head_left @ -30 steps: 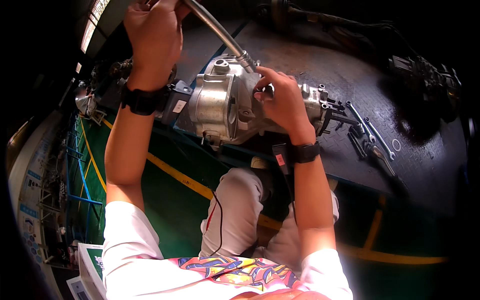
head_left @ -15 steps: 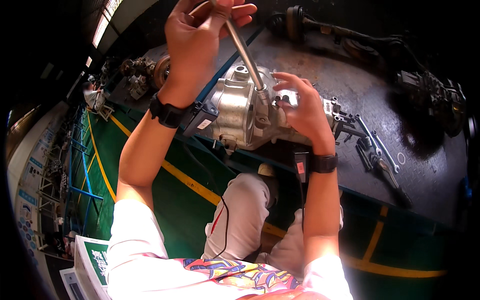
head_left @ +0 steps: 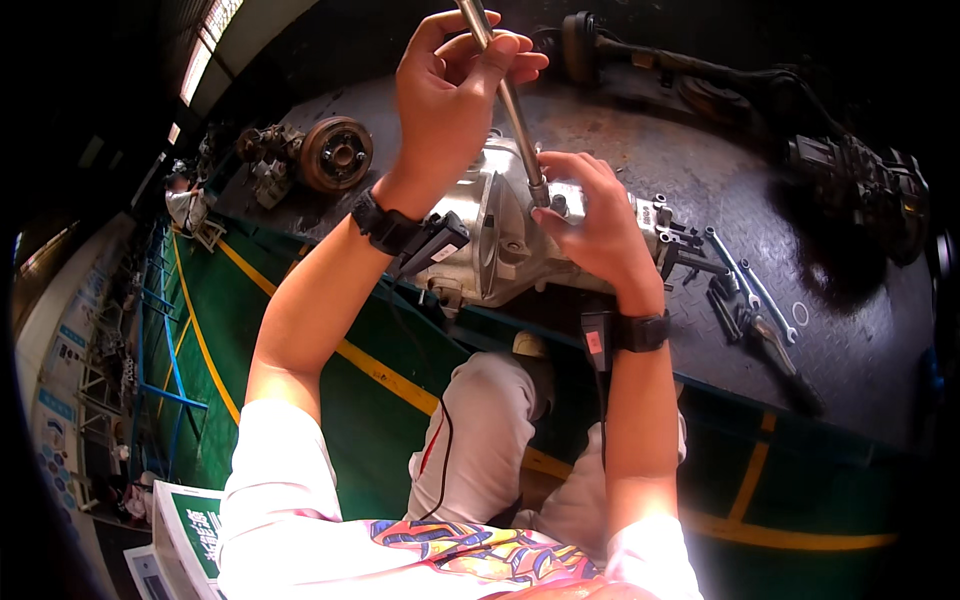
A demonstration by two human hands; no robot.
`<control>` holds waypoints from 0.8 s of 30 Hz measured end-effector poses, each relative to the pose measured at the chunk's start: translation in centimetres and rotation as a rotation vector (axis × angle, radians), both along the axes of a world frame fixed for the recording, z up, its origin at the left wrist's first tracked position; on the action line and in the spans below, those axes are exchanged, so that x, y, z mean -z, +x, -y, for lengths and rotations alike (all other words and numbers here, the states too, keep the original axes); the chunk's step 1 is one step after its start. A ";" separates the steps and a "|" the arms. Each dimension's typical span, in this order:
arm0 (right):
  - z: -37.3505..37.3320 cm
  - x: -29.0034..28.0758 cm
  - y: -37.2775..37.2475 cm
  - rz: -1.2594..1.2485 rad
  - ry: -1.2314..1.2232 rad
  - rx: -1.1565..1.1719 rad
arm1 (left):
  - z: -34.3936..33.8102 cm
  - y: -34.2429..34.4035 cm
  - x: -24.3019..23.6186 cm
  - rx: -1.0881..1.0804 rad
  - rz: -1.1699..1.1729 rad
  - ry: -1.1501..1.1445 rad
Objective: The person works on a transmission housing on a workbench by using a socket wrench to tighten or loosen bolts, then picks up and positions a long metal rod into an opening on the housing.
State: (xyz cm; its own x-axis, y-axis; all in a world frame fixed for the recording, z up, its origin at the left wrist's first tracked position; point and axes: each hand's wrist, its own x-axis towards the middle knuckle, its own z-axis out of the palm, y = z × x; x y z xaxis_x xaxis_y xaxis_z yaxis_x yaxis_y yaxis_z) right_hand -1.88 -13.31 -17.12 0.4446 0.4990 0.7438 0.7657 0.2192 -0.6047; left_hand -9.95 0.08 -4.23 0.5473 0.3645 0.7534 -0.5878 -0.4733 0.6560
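A long steel extension bar [head_left: 517, 118] with a socket [head_left: 539, 192] at its lower end slants down onto a silver cast-metal gearbox housing [head_left: 465, 262]. High on the bar, my left hand [head_left: 452, 95] is closed, thumb and fingers pinching the shaft. Beside the socket, my right hand [head_left: 598, 222] is curved with thumb and fingers apart. Its index fingertip and thumb tip lie close to the socket; whether they touch it I cannot tell. A small dark bolt head [head_left: 559, 204] shows between them. Part of the housing is hidden behind both hands.
Wrenches [head_left: 768, 300], a ratchet handle [head_left: 785, 358] and a thin ring [head_left: 800, 314] lie right of the housing on the dark metal bench [head_left: 850, 365]. A brake drum assembly [head_left: 336, 155] stands at left. Greasy machine parts [head_left: 865, 195] sit at far right. Another person [head_left: 186, 205] sits far left.
My left hand and the bar have moved right and nearer, and the bar's socket end has shifted right. My right hand has stayed nearly in place, its fingers now closer around the socket.
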 end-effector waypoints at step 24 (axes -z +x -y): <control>-2.1 -0.1 -0.2 -0.165 0.115 -0.112 | 0.0 2.0 0.6 0.414 -0.130 -0.241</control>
